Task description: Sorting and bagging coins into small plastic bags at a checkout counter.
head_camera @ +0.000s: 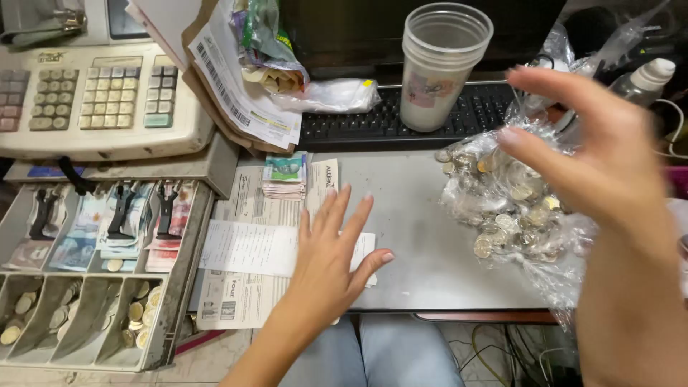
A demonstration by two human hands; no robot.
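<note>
Resting my left hand (326,261) flat with open fingers on the paper slip (247,247), I hover my right hand (598,154), fingers spread and empty, above the bag of coins (512,215) on the counter (416,236), which seems to need a careful grasp.

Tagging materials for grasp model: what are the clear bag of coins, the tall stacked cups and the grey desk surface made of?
Clear bag of coins: thin plastic film, glossy; it crinkles and shows the coins through it. Tall stacked cups: translucent plastic, frosted look, nested rims visible. Grey desk surface: smooth and matte, possibly laminate or painted metal; the look leaves it open.
</note>
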